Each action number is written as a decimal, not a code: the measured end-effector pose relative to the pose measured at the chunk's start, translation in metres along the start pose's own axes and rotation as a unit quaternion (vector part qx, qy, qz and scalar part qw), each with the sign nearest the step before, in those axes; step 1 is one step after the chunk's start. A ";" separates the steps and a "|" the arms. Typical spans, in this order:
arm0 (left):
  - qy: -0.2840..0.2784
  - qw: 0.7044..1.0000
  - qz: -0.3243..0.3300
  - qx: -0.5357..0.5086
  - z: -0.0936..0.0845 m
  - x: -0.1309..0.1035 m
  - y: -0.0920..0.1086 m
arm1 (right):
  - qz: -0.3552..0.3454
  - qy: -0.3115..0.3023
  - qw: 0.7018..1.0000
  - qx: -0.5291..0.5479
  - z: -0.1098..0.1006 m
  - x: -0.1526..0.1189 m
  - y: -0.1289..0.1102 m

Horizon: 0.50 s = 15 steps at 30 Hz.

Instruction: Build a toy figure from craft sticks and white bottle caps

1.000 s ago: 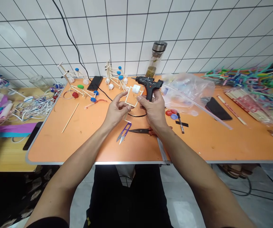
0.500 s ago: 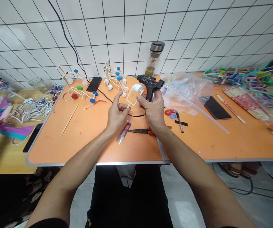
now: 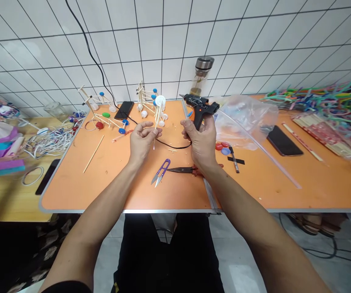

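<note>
Between its fingertips my left hand [image 3: 143, 140] pinches a small frame of wooden sticks [image 3: 157, 118], seen nearly edge-on, with a white round cap [image 3: 160, 101] at its upper end. My right hand [image 3: 202, 140] is wrapped round the handle of a black glue gun [image 3: 200, 107], whose nozzle points left, above the table. A small orange light shows on the gun. Just below the hands lie purple thread snips [image 3: 162, 173] and dark scissors [image 3: 182, 170] with red handles.
On the orange table [image 3: 126, 195], stick models [image 3: 108, 118] and a phone [image 3: 124, 110] lie back left. A glass bottle [image 3: 201, 75], a plastic bag [image 3: 245, 118], another phone [image 3: 284, 141] and stick packs [image 3: 324, 134] are right of centre. A black cord [image 3: 172, 146] runs behind the hands.
The stick frame has turned from face-on to nearly edge-on and moved left, away from my right hand. The glue gun sits slightly further right. At far left, another person's hand has left the view.
</note>
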<state>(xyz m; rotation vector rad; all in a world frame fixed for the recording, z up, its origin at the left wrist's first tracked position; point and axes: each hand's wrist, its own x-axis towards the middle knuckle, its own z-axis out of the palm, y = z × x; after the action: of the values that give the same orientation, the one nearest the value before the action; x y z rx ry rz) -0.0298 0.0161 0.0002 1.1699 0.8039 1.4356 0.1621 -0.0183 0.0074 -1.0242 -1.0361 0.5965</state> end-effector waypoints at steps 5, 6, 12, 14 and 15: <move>0.013 0.998 -0.032 -0.061 -0.005 0.005 0.009 | 0.011 0.003 0.999 0.033 -0.002 -0.002 -0.010; 0.011 0.997 -0.038 -0.069 -0.006 0.006 0.011 | 0.012 0.002 0.999 0.039 -0.002 -0.002 -0.011; -0.018 0.995 -0.032 -0.094 -0.006 0.006 0.015 | 0.018 0.001 0.999 0.049 -0.002 -0.002 -0.015; -0.023 0.994 -0.026 -0.101 -0.005 0.006 0.015 | 0.018 0.001 0.999 0.048 -0.002 -0.002 -0.016; -0.024 0.994 -0.024 -0.103 -0.005 0.006 0.015 | 0.018 0.002 0.999 0.048 -0.001 -0.002 -0.017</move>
<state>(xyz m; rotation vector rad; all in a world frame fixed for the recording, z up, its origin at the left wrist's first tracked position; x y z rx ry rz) -0.0391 0.0193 0.0135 1.0165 0.6298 1.4098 0.1615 -0.0280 0.0216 -0.9602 -0.9778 0.6671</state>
